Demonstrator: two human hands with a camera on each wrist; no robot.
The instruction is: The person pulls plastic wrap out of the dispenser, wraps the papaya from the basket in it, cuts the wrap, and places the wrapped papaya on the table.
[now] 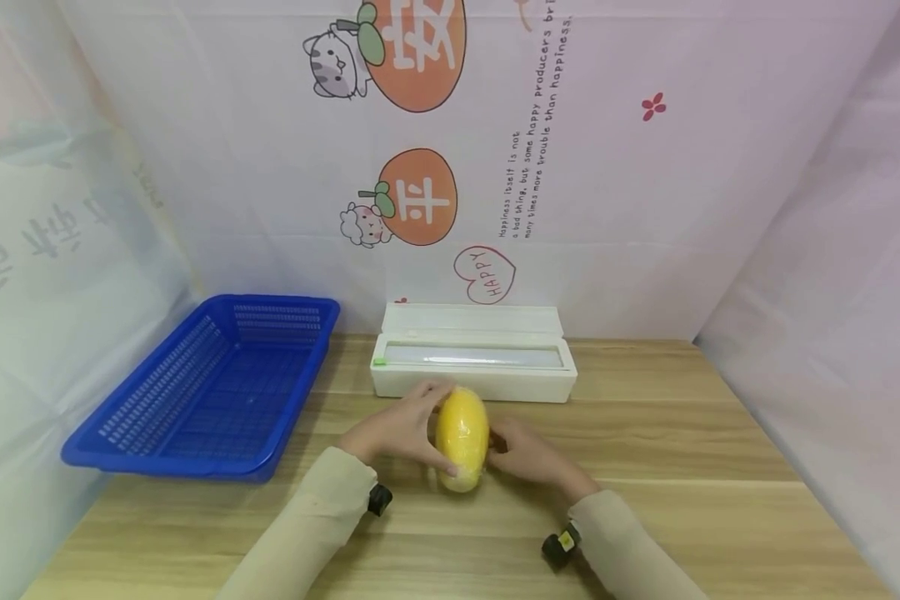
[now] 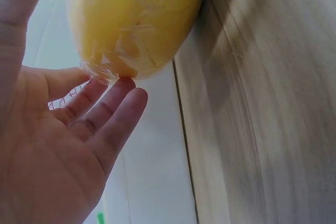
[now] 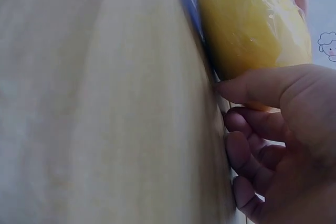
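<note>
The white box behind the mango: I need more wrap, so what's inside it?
The white box lies open, lid up against the wall. Inside, a long roll of clear wrap shows. How much remains can't be seen.

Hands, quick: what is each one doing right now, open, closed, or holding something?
Left hand: open, straight fingers touching the wrapped yellow fruit.
Right hand: fingers curled beside the fruit, thumb against it; a true grip cannot be told.
</note>
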